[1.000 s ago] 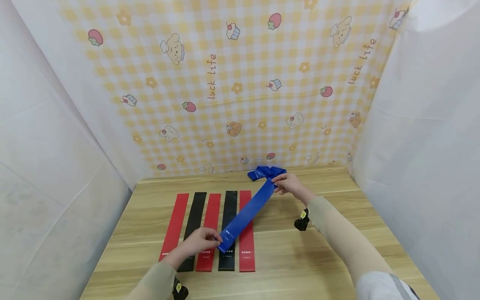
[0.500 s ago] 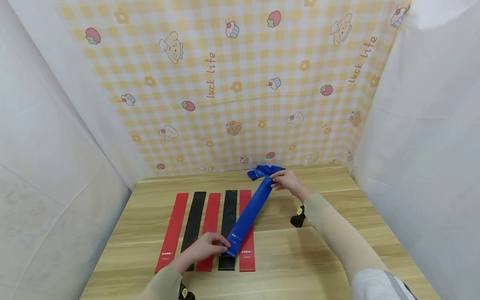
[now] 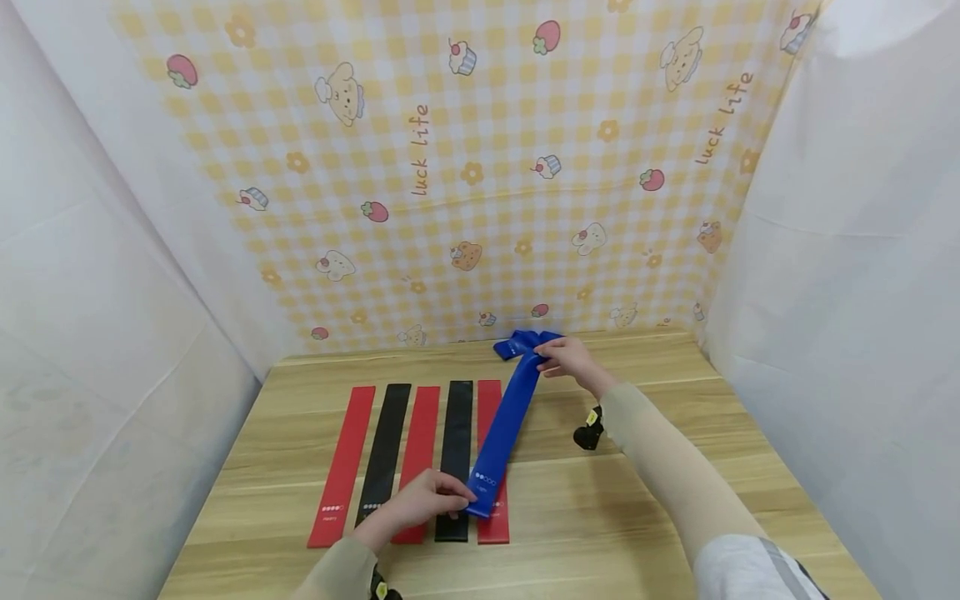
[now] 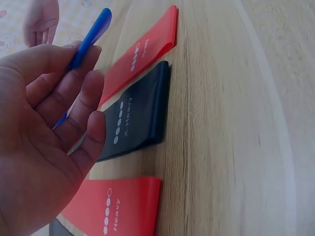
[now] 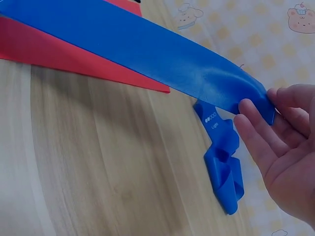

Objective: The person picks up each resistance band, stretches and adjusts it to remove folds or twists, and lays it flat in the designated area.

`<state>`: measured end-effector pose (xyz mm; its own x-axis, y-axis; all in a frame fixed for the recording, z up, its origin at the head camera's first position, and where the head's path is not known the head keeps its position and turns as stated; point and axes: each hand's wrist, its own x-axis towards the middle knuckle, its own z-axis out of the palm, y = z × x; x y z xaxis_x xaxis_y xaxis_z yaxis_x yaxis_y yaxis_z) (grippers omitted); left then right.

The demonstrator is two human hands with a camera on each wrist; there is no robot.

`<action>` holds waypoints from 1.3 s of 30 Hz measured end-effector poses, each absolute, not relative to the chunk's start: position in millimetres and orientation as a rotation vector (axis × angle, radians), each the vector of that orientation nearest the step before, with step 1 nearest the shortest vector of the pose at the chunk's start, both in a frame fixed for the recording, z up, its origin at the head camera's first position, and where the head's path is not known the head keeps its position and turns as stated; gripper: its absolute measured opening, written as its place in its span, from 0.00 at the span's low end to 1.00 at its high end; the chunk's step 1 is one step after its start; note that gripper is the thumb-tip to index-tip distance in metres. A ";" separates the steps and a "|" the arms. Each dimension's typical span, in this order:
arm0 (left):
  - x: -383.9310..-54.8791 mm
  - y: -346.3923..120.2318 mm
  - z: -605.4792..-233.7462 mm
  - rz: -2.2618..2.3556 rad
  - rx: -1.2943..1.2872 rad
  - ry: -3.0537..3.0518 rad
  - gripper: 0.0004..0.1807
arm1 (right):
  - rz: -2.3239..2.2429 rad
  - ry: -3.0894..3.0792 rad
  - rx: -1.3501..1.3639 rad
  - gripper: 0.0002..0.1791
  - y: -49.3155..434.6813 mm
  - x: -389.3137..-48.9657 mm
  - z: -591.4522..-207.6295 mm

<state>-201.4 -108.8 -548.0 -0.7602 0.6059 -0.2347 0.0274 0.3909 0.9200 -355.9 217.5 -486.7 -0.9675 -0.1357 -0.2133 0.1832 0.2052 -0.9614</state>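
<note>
A blue resistance band [image 3: 504, 433] marked "Light" is stretched flat between my two hands, slanting over the rightmost red band [image 3: 491, 533]. My left hand [image 3: 426, 502] pinches its near end between thumb and fingers; the left wrist view shows that end [image 4: 91, 39] edge-on, raised above the tabletop. At the far end my right hand [image 3: 572, 363] pinches the other end, thumb on one face and fingers on the other. Behind it a second blue band [image 5: 224, 162] lies crumpled near the printed backdrop.
Left of the blue band, a red band [image 3: 345, 458], a black band [image 3: 388, 433], another red band [image 3: 422, 425] and another black band [image 3: 457, 425] lie side by side on the wooden table [image 3: 600, 533]. White cloth walls [image 3: 840, 292] flank both sides.
My left hand has moved right and slightly nearer, swinging the blue band's near end from the black band over to the rightmost red one. My right hand has shifted slightly left.
</note>
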 end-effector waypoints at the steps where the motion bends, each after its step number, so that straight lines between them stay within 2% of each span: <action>1: -201.5 -108.2 -548.4 1.373 0.539 2.105 0.08 | -1.836 2.225 0.048 0.19 217.0 -356.4 -486.7; 39: -180.5 -49.5 -559.9 1.372 0.436 1.980 0.08 | -1.802 2.127 0.128 0.24 201.5 -362.9 -483.6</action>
